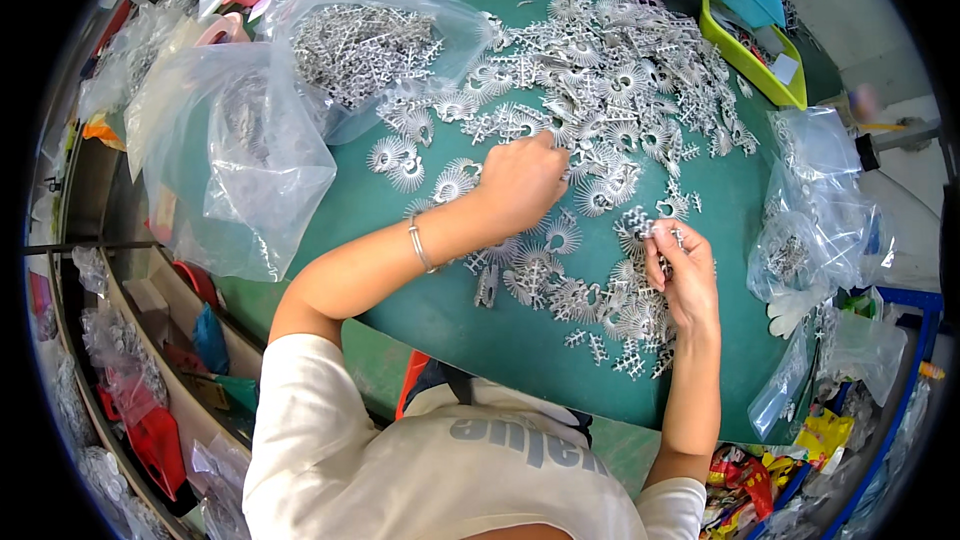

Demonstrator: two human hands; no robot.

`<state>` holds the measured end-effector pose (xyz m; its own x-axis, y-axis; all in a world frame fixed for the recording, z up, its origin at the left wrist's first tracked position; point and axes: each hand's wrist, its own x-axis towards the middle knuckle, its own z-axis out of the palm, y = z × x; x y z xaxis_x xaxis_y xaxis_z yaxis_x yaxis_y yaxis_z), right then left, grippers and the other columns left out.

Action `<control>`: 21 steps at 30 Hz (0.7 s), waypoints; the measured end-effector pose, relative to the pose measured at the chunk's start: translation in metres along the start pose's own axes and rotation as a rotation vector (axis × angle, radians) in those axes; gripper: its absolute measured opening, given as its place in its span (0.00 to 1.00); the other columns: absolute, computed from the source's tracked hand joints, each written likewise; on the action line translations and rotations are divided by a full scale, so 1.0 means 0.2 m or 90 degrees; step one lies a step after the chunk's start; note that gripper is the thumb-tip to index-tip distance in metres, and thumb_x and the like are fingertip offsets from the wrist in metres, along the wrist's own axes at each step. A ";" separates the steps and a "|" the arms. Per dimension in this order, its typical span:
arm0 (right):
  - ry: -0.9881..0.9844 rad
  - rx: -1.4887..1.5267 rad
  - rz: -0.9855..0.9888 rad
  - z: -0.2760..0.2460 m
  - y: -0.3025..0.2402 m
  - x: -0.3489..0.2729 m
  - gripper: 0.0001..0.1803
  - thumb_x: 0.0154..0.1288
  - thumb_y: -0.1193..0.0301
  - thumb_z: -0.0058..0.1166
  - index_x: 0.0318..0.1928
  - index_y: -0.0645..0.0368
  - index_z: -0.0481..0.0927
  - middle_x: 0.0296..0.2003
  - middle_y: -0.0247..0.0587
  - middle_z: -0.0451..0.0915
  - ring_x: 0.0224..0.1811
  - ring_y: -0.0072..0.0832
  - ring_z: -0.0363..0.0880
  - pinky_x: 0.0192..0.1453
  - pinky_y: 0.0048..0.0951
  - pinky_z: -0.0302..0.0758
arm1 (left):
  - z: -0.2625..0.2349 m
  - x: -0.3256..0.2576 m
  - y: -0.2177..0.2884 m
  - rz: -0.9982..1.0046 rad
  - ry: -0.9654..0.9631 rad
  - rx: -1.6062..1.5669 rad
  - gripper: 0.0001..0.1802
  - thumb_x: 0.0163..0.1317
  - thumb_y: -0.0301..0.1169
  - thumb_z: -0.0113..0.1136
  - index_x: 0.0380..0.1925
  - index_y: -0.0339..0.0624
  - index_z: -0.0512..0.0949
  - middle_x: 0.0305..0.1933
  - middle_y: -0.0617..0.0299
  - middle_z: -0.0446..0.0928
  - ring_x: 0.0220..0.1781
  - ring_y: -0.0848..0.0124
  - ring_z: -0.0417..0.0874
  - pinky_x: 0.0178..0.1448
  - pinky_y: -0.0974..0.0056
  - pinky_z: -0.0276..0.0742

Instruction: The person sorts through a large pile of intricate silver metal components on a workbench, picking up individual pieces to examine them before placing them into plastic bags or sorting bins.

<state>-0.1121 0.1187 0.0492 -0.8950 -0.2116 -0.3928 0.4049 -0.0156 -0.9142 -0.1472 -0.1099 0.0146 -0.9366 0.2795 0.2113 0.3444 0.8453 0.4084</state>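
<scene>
Grip on a branched metal piece

Our right hand pinches it; we cannot tell what our curled left hand grips. Fan-shaped metal pieces spread beyond the left hand, a clear plastic bag farther left.

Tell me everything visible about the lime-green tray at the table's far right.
The lime-green tray is an open, elongated container, plastic by its look. It sits open side up at the far right of the green table, close beside a blue tray; whether they touch is unclear. Inside are a white card-like piece and darker contents too small to identify. Neither the left hand nor the right hand touches it.
</scene>
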 end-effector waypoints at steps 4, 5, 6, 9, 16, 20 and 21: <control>-0.029 0.154 -0.003 -0.03 0.04 -0.02 0.12 0.68 0.65 0.47 0.30 0.59 0.72 0.20 0.33 0.71 0.13 0.17 0.62 0.15 0.18 0.57 | -0.03 -0.02 -0.02 -0.032 0.055 -0.208 0.07 0.51 0.31 0.63 0.27 0.38 0.80 0.30 0.59 0.77 0.30 0.65 0.79 0.31 0.60 0.74; -0.025 0.159 -0.002 -0.02 0.04 -0.03 0.12 0.68 0.65 0.47 0.29 0.59 0.72 0.20 0.33 0.71 0.13 0.17 0.62 0.15 0.18 0.57 | -0.04 -0.02 -0.03 -0.033 0.063 -0.333 0.07 0.52 0.30 0.63 0.26 0.37 0.80 0.30 0.60 0.77 0.29 0.67 0.79 0.31 0.61 0.73; -0.021 0.166 0.000 0.00 0.04 -0.04 0.12 0.68 0.65 0.47 0.29 0.59 0.72 0.20 0.33 0.70 0.13 0.17 0.62 0.15 0.19 0.57 | -0.06 -0.03 -0.03 -0.033 0.068 -0.459 0.07 0.53 0.29 0.63 0.26 0.36 0.79 0.30 0.61 0.78 0.28 0.70 0.78 0.31 0.62 0.73; -0.033 0.181 0.004 0.03 0.02 -0.08 0.13 0.68 0.64 0.47 0.29 0.59 0.72 0.20 0.33 0.70 0.13 0.17 0.62 0.15 0.19 0.57 | -0.17 -0.09 0.03 -0.259 -0.165 -0.825 0.05 0.57 0.29 0.62 0.30 0.39 0.79 0.31 0.64 0.78 0.25 0.80 0.71 0.22 0.74 0.63; 0.016 0.149 -0.090 0.12 0.05 -0.19 0.13 0.69 0.64 0.45 0.32 0.61 0.73 0.25 0.38 0.75 0.17 0.19 0.68 0.16 0.18 0.61 | -0.14 -0.26 0.14 -0.364 -0.448 -1.205 0.07 0.62 0.33 0.56 0.36 0.43 0.74 0.34 0.63 0.76 0.23 0.83 0.67 0.17 0.80 0.53; 0.002 0.133 -0.125 0.16 0.09 -0.24 0.12 0.69 0.66 0.45 0.33 0.62 0.73 0.24 0.37 0.75 0.17 0.17 0.69 0.17 0.16 0.61 | -0.12 -0.30 0.21 -0.330 -0.480 -1.197 0.08 0.62 0.34 0.56 0.37 0.43 0.73 0.34 0.62 0.76 0.24 0.81 0.67 0.18 0.79 0.53; -0.013 0.112 -0.132 0.17 0.10 -0.25 0.12 0.69 0.66 0.45 0.33 0.62 0.73 0.23 0.36 0.75 0.17 0.17 0.69 0.17 0.16 0.61 | -0.13 -0.31 0.22 -0.317 -0.489 -1.168 0.09 0.62 0.35 0.56 0.38 0.44 0.73 0.34 0.62 0.76 0.24 0.82 0.68 0.18 0.79 0.53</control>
<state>-0.0538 0.0963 0.0542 -0.9589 -0.2052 -0.1957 0.2416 -0.2294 -0.9429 -0.0725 -0.1014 0.0418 -0.6110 0.7263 -0.3149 -0.7064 -0.3207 0.6309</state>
